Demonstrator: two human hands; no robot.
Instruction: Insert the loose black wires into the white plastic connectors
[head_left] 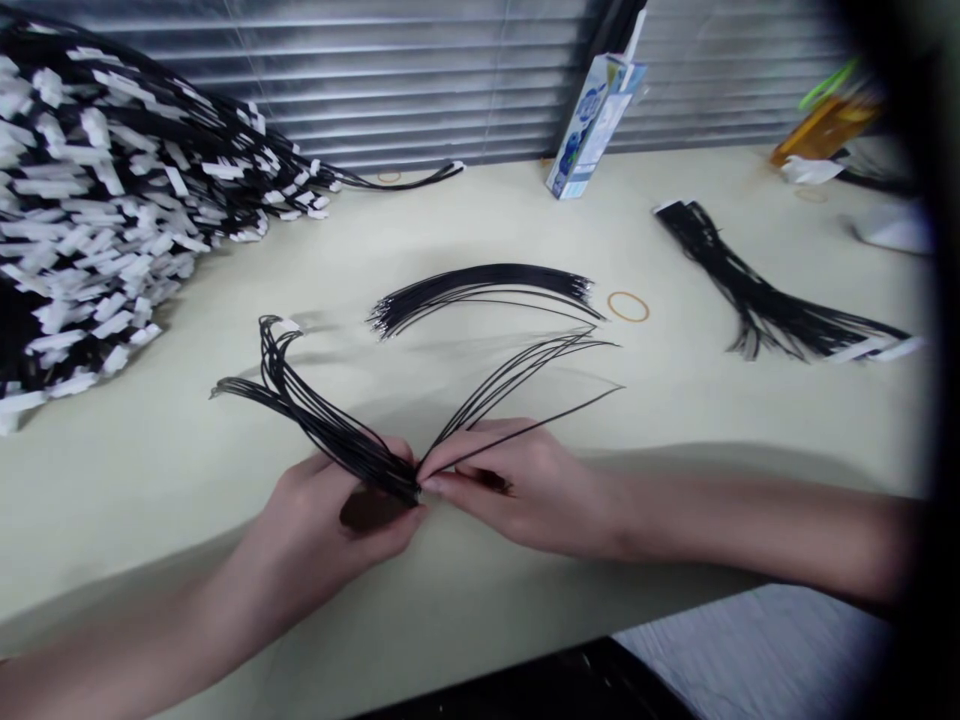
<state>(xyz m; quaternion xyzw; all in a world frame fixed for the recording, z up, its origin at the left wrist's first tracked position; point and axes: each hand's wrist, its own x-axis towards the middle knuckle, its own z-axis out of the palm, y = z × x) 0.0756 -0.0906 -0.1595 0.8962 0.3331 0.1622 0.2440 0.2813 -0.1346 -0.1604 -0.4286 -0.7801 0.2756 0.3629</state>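
Note:
My left hand (330, 510) is closed around a bundle of thin black cables (337, 435). The bundle's far ends fan out to the upper left, one part bending up to a white connector or tag. Its near ends meet my right hand (517, 480), whose thumb and index finger pinch several black cables (502, 395) right against the left fingertips. These cables spread to the upper right, one lying apart from the others. Behind my hands, a loose row of cut black cables (487, 280) with bare-looking tips lies on the table.
A big heap of black cables with white tags (112, 210) fills the left. An orange rubber band (628, 306) lies right of the cable row. At right lies another tagged black bundle (757, 285). A drink carton with a straw (592, 125) stands by the blinds (420, 70).

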